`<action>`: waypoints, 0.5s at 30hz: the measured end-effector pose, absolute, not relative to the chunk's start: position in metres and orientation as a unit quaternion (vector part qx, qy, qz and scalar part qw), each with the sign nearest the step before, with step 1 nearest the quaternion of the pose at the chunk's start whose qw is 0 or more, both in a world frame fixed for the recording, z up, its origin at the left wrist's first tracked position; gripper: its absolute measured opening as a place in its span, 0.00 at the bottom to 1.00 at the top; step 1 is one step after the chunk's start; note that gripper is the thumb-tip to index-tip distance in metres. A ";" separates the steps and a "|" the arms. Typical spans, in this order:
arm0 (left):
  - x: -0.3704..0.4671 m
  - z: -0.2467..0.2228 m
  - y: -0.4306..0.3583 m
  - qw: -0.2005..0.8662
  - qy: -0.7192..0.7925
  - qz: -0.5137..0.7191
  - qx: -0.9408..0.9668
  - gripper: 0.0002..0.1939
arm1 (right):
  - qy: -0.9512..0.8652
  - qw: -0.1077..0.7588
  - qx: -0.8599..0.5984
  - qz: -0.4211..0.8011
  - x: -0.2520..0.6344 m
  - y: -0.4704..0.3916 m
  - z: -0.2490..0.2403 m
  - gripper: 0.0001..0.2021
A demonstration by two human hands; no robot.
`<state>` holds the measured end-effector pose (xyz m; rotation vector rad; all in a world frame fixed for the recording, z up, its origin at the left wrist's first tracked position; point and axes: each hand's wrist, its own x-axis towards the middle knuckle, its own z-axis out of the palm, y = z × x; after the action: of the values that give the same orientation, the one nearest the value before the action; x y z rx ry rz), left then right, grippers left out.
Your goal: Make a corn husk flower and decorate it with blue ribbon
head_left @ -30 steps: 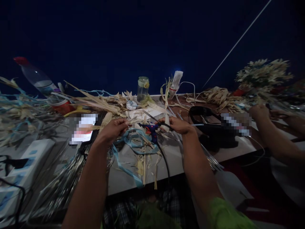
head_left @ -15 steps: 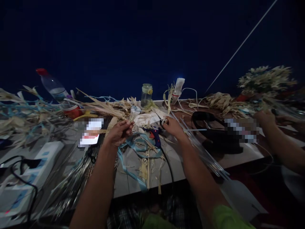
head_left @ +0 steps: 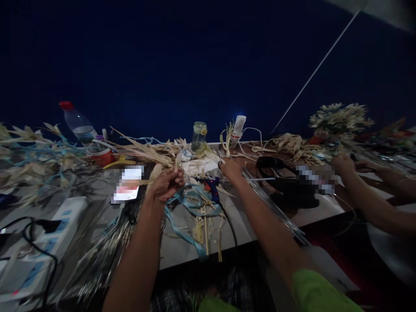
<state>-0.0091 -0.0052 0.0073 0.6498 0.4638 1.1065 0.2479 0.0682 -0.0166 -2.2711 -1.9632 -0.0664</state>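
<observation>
The left hand (head_left: 166, 183) is curled shut around a pale dried husk strip (head_left: 156, 173), pinching it above the table (head_left: 182, 247) just left of the clutter at the middle; the dim light blurs the strip's edges, and its lower end is lost behind the fingers. The right hand (head_left: 231, 168) reaches farther back over the table, fingers bent down among pale husk pieces (head_left: 199, 166); whether it grips anything cannot be made out, since the fingertips are hidden by the back of the hand. Between the two hands lies a blue glue gun (head_left: 212, 187) with a small red light, its black cord (head_left: 230, 225) running off the near edge, and under it a loop of light blue ribbon (head_left: 190, 207). A bundle of thin metal wires (head_left: 276, 212) slants beneath the right forearm. To the left a phone (head_left: 127, 190) has its screen blurred out, so nothing on it can be read, and a white power strip (head_left: 61, 225) sits by the edge. Farther back stand a glass jar (head_left: 199, 136), a clear bottle with a red cap (head_left: 78, 123) and a red cup (head_left: 103, 157); no label is legible. At the right another person's hand (head_left: 343, 164) holds dried flowers (head_left: 339, 118), the arm cut off by the frame.
</observation>
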 end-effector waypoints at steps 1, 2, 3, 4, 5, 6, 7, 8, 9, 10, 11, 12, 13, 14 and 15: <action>-0.010 0.007 -0.005 0.778 0.213 0.508 0.303 0.07 | -0.652 0.058 -0.756 -0.011 0.248 0.072 -0.017 0.19; -0.010 0.007 -0.005 0.777 0.214 0.507 0.306 0.07 | -0.651 0.049 -0.758 -0.004 0.248 0.075 -0.017 0.19; -0.011 0.007 -0.005 0.774 0.216 0.509 0.308 0.07 | -0.647 0.041 -0.761 0.000 0.247 0.077 -0.017 0.19; -0.011 0.006 -0.004 0.767 0.220 0.516 0.311 0.07 | -0.644 0.032 -0.764 0.005 0.247 0.080 -0.018 0.19; -0.012 0.006 -0.003 0.760 0.222 0.526 0.311 0.07 | -0.642 0.022 -0.766 0.010 0.246 0.082 -0.019 0.19; -0.012 0.005 -0.002 0.753 0.223 0.535 0.311 0.07 | -0.642 0.013 -0.766 0.016 0.245 0.083 -0.020 0.18; -0.013 0.004 -0.001 0.747 0.226 0.544 0.310 0.07 | -0.644 0.004 -0.765 0.024 0.245 0.085 -0.021 0.18; -0.013 0.004 0.000 0.740 0.230 0.552 0.308 0.07 | -0.645 -0.004 -0.763 0.033 0.245 0.087 -0.021 0.17; -0.013 0.004 0.000 0.734 0.235 0.558 0.306 0.07 | -0.647 -0.011 -0.761 0.042 0.244 0.088 -0.022 0.17; -0.013 0.004 0.001 0.730 0.242 0.563 0.303 0.07 | -0.649 -0.018 -0.759 0.050 0.244 0.090 -0.022 0.16; -0.013 0.005 0.001 0.725 0.248 0.567 0.300 0.06 | -0.649 -0.023 -0.758 0.056 0.244 0.091 -0.022 0.16; -0.012 0.006 0.001 0.721 0.253 0.572 0.297 0.06 | -0.651 -0.027 -0.756 0.061 0.244 0.092 -0.021 0.16; -0.011 0.007 0.001 0.717 0.257 0.576 0.296 0.06 | -0.654 -0.030 -0.753 0.064 0.244 0.093 -0.019 0.16; -0.010 0.007 0.001 0.713 0.260 0.580 0.295 0.06 | -0.660 -0.033 -0.747 0.066 0.245 0.093 -0.017 0.16; -0.009 0.008 0.000 0.708 0.263 0.585 0.295 0.05 | -0.669 -0.033 -0.740 0.067 0.245 0.092 -0.015 0.15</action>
<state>-0.0093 0.0003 0.0084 0.6555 0.5838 1.2985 0.2448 0.0921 -0.0151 -2.3741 -2.1474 0.2140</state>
